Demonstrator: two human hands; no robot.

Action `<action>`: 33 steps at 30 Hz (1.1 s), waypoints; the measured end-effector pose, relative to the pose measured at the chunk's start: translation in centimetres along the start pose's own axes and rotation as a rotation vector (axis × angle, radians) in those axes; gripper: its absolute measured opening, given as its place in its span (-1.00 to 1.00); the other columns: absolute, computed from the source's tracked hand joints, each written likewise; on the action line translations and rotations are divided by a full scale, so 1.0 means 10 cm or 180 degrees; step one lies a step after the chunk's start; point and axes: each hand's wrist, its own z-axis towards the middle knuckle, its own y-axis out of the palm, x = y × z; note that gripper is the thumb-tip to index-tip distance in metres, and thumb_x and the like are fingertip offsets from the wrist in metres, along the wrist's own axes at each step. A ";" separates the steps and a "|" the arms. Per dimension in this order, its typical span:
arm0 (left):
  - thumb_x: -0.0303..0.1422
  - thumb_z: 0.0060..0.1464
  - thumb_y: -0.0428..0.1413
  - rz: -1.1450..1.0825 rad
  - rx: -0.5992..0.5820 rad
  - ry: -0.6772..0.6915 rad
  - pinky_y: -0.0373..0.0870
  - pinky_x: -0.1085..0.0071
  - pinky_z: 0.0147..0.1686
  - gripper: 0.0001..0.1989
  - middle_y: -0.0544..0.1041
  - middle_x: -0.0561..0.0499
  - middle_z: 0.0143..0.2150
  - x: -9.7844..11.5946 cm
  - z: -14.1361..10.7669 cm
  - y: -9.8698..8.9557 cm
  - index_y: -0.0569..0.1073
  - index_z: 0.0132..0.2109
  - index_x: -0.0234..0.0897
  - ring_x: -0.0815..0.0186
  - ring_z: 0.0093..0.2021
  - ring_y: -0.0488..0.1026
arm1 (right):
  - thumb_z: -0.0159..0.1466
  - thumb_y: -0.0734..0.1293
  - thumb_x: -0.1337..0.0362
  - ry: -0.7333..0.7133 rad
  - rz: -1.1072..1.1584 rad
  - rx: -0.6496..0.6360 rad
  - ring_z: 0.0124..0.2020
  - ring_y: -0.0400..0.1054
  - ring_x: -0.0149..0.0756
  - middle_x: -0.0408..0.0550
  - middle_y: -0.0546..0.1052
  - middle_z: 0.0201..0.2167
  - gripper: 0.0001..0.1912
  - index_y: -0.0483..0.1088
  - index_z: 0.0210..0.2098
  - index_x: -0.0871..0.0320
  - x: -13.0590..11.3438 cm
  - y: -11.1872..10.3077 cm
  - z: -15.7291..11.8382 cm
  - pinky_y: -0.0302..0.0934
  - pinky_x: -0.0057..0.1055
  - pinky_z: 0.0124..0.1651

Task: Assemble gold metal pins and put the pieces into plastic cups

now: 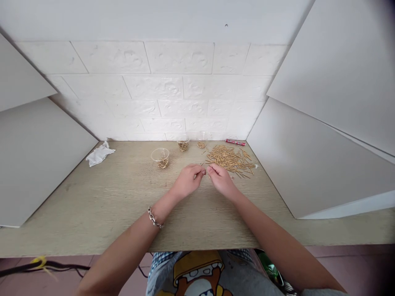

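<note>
My left hand (189,180) is closed in a pinch above the middle of the table, and a bracelet circles that wrist. Facing it a short way off, my right hand (221,180) is pinched too. A tiny light-coloured piece shows by the right fingertips, too small to name; whatever the left fingers hold is hidden. Right behind my right hand lies a loose pile of thin gold-coloured metal rods (226,157). To the left of my left hand stands a clear plastic cup (160,156) with small gold-coloured pieces inside.
Two more clear cups, a middle cup (183,144) and a right cup (201,140), hold gold-coloured bits near the brick-patterned wall (169,88). A red tube (235,142) lies behind the pile. Crumpled white tissue (100,154) is at left. Grey-white panels flank the table (123,201).
</note>
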 end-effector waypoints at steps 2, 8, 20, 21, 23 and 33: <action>-0.46 0.08 -0.12 0.0141 0.0009 0.0086 0.22 0.44 -0.30 -0.79 0.42 0.01 -0.45 -0.01 0.00 0.01 0.39 -0.40 -0.31 0.35 -0.36 0.31 | 0.19 0.08 0.16 0.0047 0.0099 -0.0118 -0.59 0.00 -0.44 -0.25 0.09 -0.68 -0.71 0.06 -0.61 0.14 0.02 -0.01 0.02 -0.10 -0.48 -0.51; -0.48 0.08 -0.12 0.0302 0.0081 0.0011 0.23 0.43 -0.30 -0.79 0.43 0.00 -0.43 -0.02 -0.01 0.07 0.39 -0.39 -0.32 0.35 -0.35 0.32 | 0.19 0.08 0.19 -0.0042 -0.0138 0.0015 -0.57 0.01 -0.43 -0.24 0.11 -0.66 -0.73 0.06 -0.60 0.14 0.01 0.00 0.01 -0.10 -0.48 -0.49; -0.50 0.09 -0.15 0.0495 0.0095 0.0309 0.23 0.44 -0.29 -0.78 0.41 -0.02 -0.42 -0.12 -0.02 0.16 0.40 -0.33 -0.33 0.35 -0.35 0.31 | 0.17 0.06 0.14 0.0247 0.0199 -0.0299 -0.60 0.04 -0.40 -0.25 0.11 -0.70 -0.74 0.13 -0.57 0.12 0.08 0.00 0.05 -0.08 -0.46 -0.51; -0.50 0.09 -0.15 0.0532 0.0098 0.0334 0.23 0.44 -0.30 -0.77 0.40 -0.02 -0.43 -0.13 -0.02 0.16 0.40 -0.33 -0.33 0.35 -0.36 0.31 | 0.16 0.06 0.14 0.0262 0.0221 -0.0293 -0.61 0.04 -0.40 -0.25 0.10 -0.71 -0.74 0.13 -0.57 0.12 0.09 0.01 0.05 -0.08 -0.46 -0.51; -0.50 0.09 -0.15 0.0601 0.0104 0.0358 0.23 0.43 -0.30 -0.77 0.39 -0.02 -0.45 -0.13 -0.02 0.16 0.40 -0.33 -0.33 0.34 -0.37 0.30 | 0.17 0.06 0.14 0.0267 0.0158 -0.0268 -0.61 0.04 -0.40 -0.25 0.10 -0.71 -0.74 0.12 -0.58 0.12 0.09 0.02 0.05 -0.08 -0.46 -0.51; -0.48 0.06 -0.12 -0.0159 -0.0024 -0.0286 0.22 0.48 -0.32 -0.79 0.45 0.02 -0.42 -0.01 0.01 0.09 0.39 -0.43 -0.32 0.38 -0.37 0.33 | 0.20 0.05 0.24 -0.0293 -0.0958 0.0144 -0.60 0.04 -0.43 -0.22 0.16 -0.68 -0.73 0.00 -0.61 0.13 -0.02 0.02 -0.01 -0.12 -0.48 -0.51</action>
